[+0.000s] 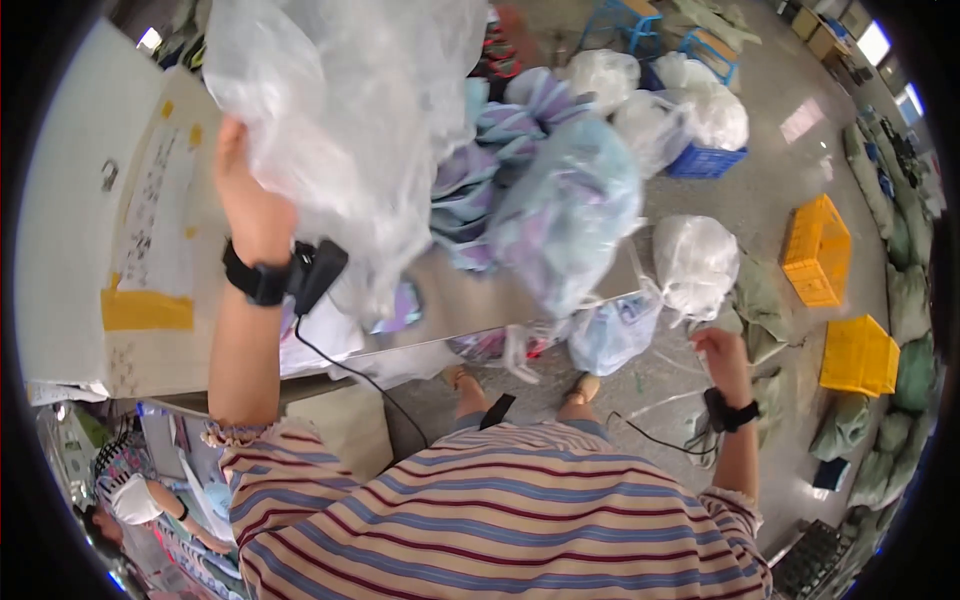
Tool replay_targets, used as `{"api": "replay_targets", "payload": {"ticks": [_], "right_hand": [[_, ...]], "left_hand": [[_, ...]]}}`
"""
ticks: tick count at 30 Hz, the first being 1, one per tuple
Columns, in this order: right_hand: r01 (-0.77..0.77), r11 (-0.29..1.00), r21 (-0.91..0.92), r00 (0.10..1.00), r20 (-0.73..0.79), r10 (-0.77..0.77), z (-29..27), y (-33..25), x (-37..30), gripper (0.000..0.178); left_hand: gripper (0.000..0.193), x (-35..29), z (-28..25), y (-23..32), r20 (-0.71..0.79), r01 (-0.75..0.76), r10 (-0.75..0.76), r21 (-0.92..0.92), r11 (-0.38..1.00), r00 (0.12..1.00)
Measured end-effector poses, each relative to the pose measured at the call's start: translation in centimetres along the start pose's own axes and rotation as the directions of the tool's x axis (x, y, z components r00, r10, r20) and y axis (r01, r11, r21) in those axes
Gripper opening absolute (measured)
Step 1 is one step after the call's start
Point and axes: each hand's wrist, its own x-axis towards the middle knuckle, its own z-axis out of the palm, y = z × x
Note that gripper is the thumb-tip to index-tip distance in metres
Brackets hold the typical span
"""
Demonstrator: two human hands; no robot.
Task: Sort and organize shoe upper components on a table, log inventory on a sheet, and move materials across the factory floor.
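Observation:
A large clear plastic bag (pixel 350 110) spreads over the upper left of the table. My left hand (pixel 255 190) is closed on its left edge, the fingers partly covered by the film. Beside the bag lie stacked purple and light-blue fabric pieces (pixel 465 195). A filled clear bag (pixel 570 205) of similar pieces rests at the table's right end. My right hand (pixel 725 358) is off to the right, away from the table, its fingers curled; what they hold, if anything, is too small to make out. Just above it is a tied, stuffed white bag (pixel 697 262).
The metal table (pixel 450 305) stands before me, a cardboard panel (pixel 150 230) at its left. Below its edge hangs a pale-blue bag (pixel 615 335). Yellow crates (pixel 818 250), a blue crate (pixel 706 162) and green sacks (pixel 912 280) stand right. Another person (pixel 135 495) works at lower left.

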Motion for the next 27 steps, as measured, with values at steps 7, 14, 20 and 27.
{"api": "replay_targets", "payload": {"ticks": [7, 14, 20, 27], "right_hand": [[-0.151, 0.392, 0.908, 0.989, 0.138, 0.062, -0.8, -0.4, -1.9, 0.077], [-0.411, 0.106, 0.905, 0.813, 0.312, 0.492, 1.0, 15.5, -2.1, 0.065], [-0.133, -0.374, 0.918, 0.915, 0.259, 0.311, 0.6, 15.4, 1.3, 0.063], [-0.152, 0.838, 0.524, 0.946, -0.168, 0.276, -2.2, 13.3, 10.0, 0.028]], "left_hand": [[0.032, -24.8, 21.6, -7.7, 0.565, 0.678, -0.615, 0.129, 0.724, 0.55], [0.05, -30.5, 32.4, -12.7, 0.825, 0.975, -0.558, -0.184, -0.122, 0.086], [0.056, -30.5, 34.2, -14.8, 0.658, 0.985, -0.738, 0.033, -0.167, -0.147], [0.064, -36.2, 35.1, -21.2, 0.768, -0.143, -0.64, 0.635, 0.759, 0.015]]}}
